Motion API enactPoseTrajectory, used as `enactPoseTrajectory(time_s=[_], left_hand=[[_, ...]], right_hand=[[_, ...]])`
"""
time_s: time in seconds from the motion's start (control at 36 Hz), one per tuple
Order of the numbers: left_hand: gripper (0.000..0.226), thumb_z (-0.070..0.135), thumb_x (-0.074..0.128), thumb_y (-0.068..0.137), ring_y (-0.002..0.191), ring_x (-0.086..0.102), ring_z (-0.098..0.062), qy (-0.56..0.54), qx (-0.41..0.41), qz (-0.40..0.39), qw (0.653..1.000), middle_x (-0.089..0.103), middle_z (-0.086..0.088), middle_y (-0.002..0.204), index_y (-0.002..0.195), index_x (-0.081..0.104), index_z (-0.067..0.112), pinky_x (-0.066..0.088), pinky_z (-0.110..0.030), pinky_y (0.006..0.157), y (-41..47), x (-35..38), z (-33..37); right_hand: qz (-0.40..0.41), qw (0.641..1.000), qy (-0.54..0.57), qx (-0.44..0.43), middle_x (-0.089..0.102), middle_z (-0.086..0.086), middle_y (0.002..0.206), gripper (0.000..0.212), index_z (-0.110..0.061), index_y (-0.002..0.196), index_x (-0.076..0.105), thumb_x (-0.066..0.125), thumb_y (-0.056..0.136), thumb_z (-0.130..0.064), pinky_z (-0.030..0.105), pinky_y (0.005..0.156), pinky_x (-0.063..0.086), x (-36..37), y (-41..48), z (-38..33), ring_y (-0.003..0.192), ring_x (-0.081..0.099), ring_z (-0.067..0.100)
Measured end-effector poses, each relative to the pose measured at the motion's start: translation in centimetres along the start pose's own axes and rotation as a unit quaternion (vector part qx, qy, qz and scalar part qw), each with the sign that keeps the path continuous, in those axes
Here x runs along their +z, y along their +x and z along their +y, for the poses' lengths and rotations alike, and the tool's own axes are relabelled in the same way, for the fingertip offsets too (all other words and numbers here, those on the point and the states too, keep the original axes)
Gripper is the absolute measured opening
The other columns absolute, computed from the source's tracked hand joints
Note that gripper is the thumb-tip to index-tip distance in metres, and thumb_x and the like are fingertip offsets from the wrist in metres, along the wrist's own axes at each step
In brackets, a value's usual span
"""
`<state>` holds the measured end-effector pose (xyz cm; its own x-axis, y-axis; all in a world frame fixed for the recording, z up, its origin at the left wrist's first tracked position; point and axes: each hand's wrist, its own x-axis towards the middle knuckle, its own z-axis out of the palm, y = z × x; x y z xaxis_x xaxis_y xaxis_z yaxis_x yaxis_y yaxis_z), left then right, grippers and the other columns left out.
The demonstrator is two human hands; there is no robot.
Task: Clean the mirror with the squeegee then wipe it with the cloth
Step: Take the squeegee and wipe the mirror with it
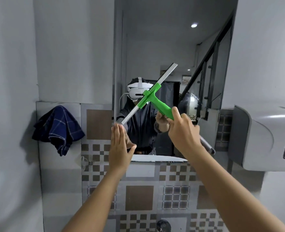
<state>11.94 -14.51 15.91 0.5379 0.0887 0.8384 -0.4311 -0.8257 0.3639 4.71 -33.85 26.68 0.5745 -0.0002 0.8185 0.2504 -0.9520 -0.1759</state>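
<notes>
A tall wall mirror (155, 39) fills the upper middle and reflects a person wearing a white headset. My right hand (183, 129) grips the green handle of a squeegee (152, 94). Its white blade lies slanted against the glass, low end at the left, high end at the upper right. My left hand (120, 148) rests flat with fingers together on the mirror's lower left edge, just below the blade's low tip. A dark blue checked cloth (58, 128) hangs on the wall to the left of the mirror, apart from both hands.
A grey paper dispenser (262, 139) juts from the wall at the right, close to my right forearm. Patterned brown and grey tiles (138, 198) cover the wall below the mirror. A small hook (84, 162) sits on the tiles at the lower left.
</notes>
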Motion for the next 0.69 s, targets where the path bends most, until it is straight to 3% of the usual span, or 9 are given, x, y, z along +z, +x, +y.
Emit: enactPoseTrajectory(time_s=[0.08, 0.14, 0.22, 0.33, 0.36, 0.44, 0.5, 0.69], left_hand=[[0.104, 0.030, 0.070, 0.079, 0.142, -0.010, -0.018, 0.006, -0.009, -0.001, 1.000, -0.013, -0.001, 0.153, 0.143, -0.010, 0.015, 0.036, -0.039, 0.107, -0.1, -0.1, 0.2], [0.104, 0.031, 0.069, 0.079, 0.142, -0.010, -0.018, 0.009, -0.011, -0.005, 1.000, -0.014, -0.001, 0.153, 0.143, -0.011, 0.015, 0.036, -0.036, 0.107, 0.0, -0.2, 0.2], [0.101, 0.030, 0.069, 0.079, 0.142, -0.011, -0.017, 0.011, -0.005, -0.003, 1.000, -0.014, -0.002, 0.154, 0.145, -0.006, 0.011, 0.025, -0.032, 0.112, 0.0, -0.2, 0.2], [0.099, 0.028, 0.069, 0.080, 0.141, -0.011, -0.017, 0.018, 0.004, 0.008, 1.000, -0.012, -0.005, 0.153, 0.145, -0.002, 0.007, 0.000, -0.014, 0.109, 0.0, -0.1, 0.3], [0.099, 0.027, 0.069, 0.079, 0.141, -0.011, -0.017, 0.018, 0.005, 0.011, 1.000, -0.012, -0.005, 0.153, 0.145, -0.002, 0.007, 0.003, -0.017, 0.110, 0.0, -0.2, 0.3], [0.102, 0.027, 0.072, 0.077, 0.141, -0.005, -0.021, 0.023, -0.004, 0.016, 1.000, -0.009, -0.006, 0.154, 0.145, -0.002, 0.009, 0.035, -0.032, 0.101, 0.1, -0.5, 0.7], [0.101, 0.028, 0.072, 0.077, 0.141, 0.004, -0.029, 0.032, -0.015, 0.012, 0.999, -0.003, -0.011, 0.155, 0.146, 0.002, 0.008, 0.044, -0.038, 0.094, 0.2, -0.7, 1.0], [0.094, 0.032, 0.073, 0.075, 0.135, 0.024, -0.038, 0.079, 0.017, 0.016, 0.997, 0.018, -0.023, 0.150, 0.143, 0.017, -0.002, 0.043, -0.047, 0.095, 1.6, -1.8, 0.4]], right_hand=[[-0.008, 0.999, -0.026, -0.022, 0.057, 0.015, 0.105, 0.042, -0.016, 0.133, 0.032, 0.042, 0.092, -0.015, 0.050, 0.078, 0.042, -1.2, 0.7, 1.4, 0.095, 0.057, 0.034], [-0.013, 0.999, -0.031, -0.033, 0.057, 0.015, 0.103, 0.039, -0.016, 0.132, 0.033, 0.040, 0.094, -0.019, 0.051, 0.079, 0.042, -2.0, 1.1, 2.4, 0.094, 0.057, 0.034], [-0.018, 0.998, -0.040, -0.042, 0.057, 0.014, 0.100, 0.038, -0.016, 0.131, 0.033, 0.042, 0.094, -0.019, 0.051, 0.079, 0.043, -2.9, 1.5, 4.1, 0.092, 0.057, 0.034], [-0.020, 0.998, -0.048, -0.041, 0.059, 0.015, 0.099, 0.036, -0.017, 0.128, 0.033, 0.044, 0.094, -0.017, 0.049, 0.075, 0.043, -3.6, 1.7, 6.7, 0.089, 0.058, 0.033], [-0.022, 0.998, -0.048, -0.040, 0.059, 0.015, 0.099, 0.037, -0.017, 0.129, 0.033, 0.044, 0.094, -0.018, 0.049, 0.074, 0.044, -3.7, 1.6, 7.2, 0.088, 0.058, 0.033], [-0.027, 0.998, -0.045, -0.031, 0.059, 0.015, 0.100, 0.040, -0.016, 0.131, 0.034, 0.046, 0.093, -0.018, 0.050, 0.073, 0.046, -3.7, 1.3, 8.4, 0.086, 0.057, 0.034], [-0.028, 0.999, -0.039, -0.024, 0.059, 0.015, 0.099, 0.040, -0.016, 0.130, 0.034, 0.047, 0.093, -0.019, 0.048, 0.071, 0.046, -3.5, 1.1, 8.9, 0.085, 0.057, 0.034], [-0.031, 0.999, -0.013, 0.002, 0.058, 0.016, 0.101, 0.038, -0.016, 0.132, 0.033, 0.044, 0.095, -0.021, 0.048, 0.068, 0.050, -2.9, 0.0, 10.1, 0.081, 0.055, 0.033]])
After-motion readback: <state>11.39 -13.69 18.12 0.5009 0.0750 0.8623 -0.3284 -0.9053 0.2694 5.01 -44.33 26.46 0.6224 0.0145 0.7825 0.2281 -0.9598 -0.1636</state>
